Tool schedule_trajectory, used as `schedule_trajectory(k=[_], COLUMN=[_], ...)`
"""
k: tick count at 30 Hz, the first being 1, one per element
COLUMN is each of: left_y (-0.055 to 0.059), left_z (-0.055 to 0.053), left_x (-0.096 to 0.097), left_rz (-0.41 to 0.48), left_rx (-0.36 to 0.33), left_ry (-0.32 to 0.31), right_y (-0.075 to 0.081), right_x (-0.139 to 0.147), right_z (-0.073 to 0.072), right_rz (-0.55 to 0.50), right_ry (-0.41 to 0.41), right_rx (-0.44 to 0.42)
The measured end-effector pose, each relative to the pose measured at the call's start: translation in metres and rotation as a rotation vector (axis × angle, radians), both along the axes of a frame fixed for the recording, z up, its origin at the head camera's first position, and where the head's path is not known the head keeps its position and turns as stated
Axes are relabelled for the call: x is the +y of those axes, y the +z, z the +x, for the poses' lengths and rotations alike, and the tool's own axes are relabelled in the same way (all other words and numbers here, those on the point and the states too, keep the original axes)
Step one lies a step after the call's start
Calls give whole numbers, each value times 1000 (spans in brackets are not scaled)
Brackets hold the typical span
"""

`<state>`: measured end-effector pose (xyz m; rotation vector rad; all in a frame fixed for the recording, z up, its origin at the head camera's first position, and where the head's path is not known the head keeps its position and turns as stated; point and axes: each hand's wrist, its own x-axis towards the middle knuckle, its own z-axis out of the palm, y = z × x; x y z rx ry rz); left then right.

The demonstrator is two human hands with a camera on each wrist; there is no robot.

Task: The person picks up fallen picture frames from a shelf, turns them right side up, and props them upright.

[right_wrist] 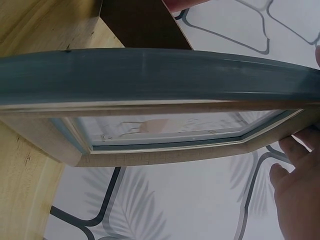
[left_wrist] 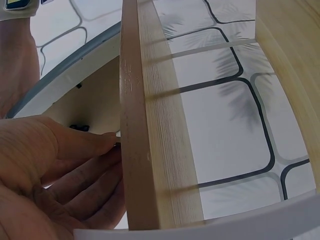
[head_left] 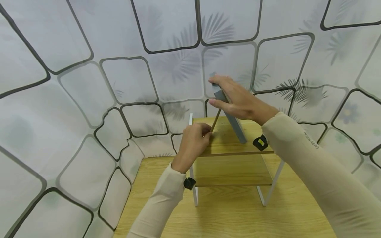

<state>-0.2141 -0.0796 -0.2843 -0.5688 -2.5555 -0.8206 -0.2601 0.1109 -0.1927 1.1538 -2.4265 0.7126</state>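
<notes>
A picture frame (head_left: 237,127) with a grey-blue edge stands tilted on the wooden top (head_left: 253,130) of a small two-tier shelf. My right hand (head_left: 238,99) grips its upper part, thumb on one side and fingers over the top edge. From its back a thin brown stand leg (head_left: 215,120) slants down. Near that leg's lower end, my left hand (head_left: 194,140) pinches it between thumb and finger. In the left wrist view the left hand (left_wrist: 65,170) partly hides behind the board's edge (left_wrist: 136,110). The right wrist view shows the frame's inner mat (right_wrist: 160,159) and the brown leg (right_wrist: 145,25).
White metal legs (head_left: 195,196) carry the shelf, with a lower wooden board (head_left: 232,170) beneath the top. It stands on a light wood-grain surface (head_left: 238,221). Patterned fabric walls (head_left: 178,76) rise close behind and at the left.
</notes>
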Motion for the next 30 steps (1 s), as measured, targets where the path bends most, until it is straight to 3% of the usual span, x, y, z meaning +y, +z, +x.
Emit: schedule_trajectory(k=[13,18,22,25,30], left_y=[3,11,20,27,32], left_z=[3,11,18,23,25], left_x=[-3,-3,7,16,29], left_rz=[-39,25,98,158,192], left_rx=[19,145,244,231,126], left_ry=[9,29,-4,-38,-39], right_y=[7,12,18,22,24], right_x=[7,14,19,22,23], right_z=[-1,-8,-21,-31,-47], right_rz=[-96,-236,-305,-289,-233], right_ry=[52,77,65,40,19], right_rx=[-101,-149,-210,-246,-325])
